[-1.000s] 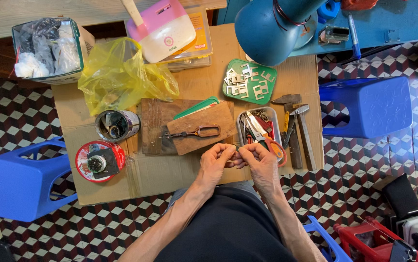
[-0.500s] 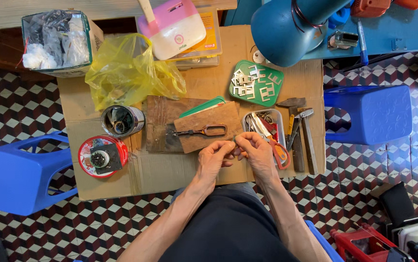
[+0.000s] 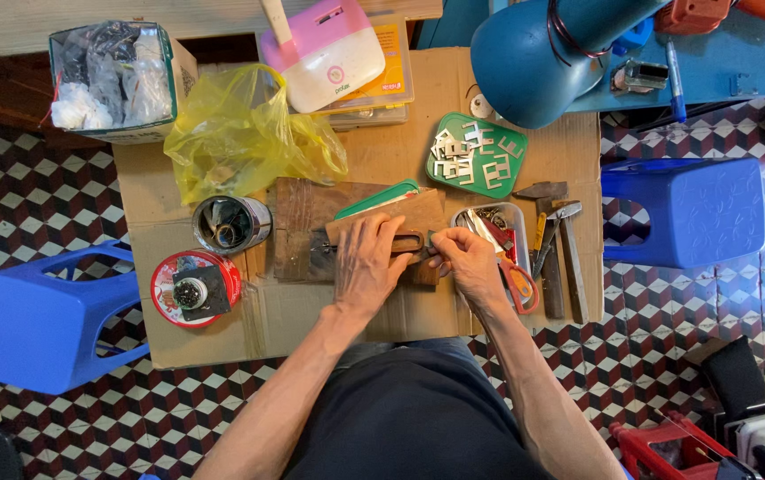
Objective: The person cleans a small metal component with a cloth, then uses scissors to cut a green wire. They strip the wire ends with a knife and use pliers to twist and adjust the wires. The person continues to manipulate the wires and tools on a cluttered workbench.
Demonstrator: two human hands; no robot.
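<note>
Checkered floor tiles surround a cardboard-covered table (image 3: 223, 347); at its middle lies a wooden block (image 3: 400, 218) with a small metal loop-shaped piece (image 3: 407, 242) on it. Left hand (image 3: 366, 267) lies flat on the block, fingers spread; right hand (image 3: 464, 260) pinches the piece's end, beside a tray of tools (image 3: 511, 222) and a green lid of metal clips (image 3: 476, 156).

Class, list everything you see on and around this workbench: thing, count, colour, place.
wooden block: one, brown, centre
green tray: one, holds pale metal pieces, upper right
yellow bag: one, upper left
tin can: one, silver, left
red tin: one, lower left
hammers: two, grey, right
lamp: one, blue, top
stools: two, blue, either side
left hand: pressing on block
right hand: at block's right end
</note>
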